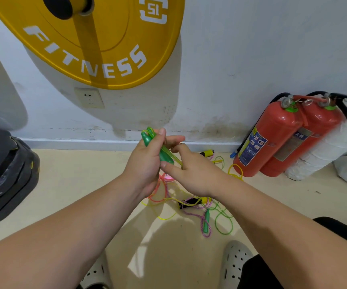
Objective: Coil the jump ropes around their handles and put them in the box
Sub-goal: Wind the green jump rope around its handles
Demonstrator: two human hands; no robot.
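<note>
My left hand grips green jump rope handles held up above the floor, with green rope looped over their top end. My right hand pinches the yellow-green rope just below the handles. Under my hands a tangle of ropes lies on the floor: a pink rope, a purple speckled rope, a green rope with a green handle, and a yellow rope. A yellow handle lies near the wall. No box is in view.
Two red fire extinguishers lean on the wall at right beside white wrapped rolls. A yellow weight plate hangs overhead at the wall. Black weight plates are stacked at left. My shoes are at the bottom.
</note>
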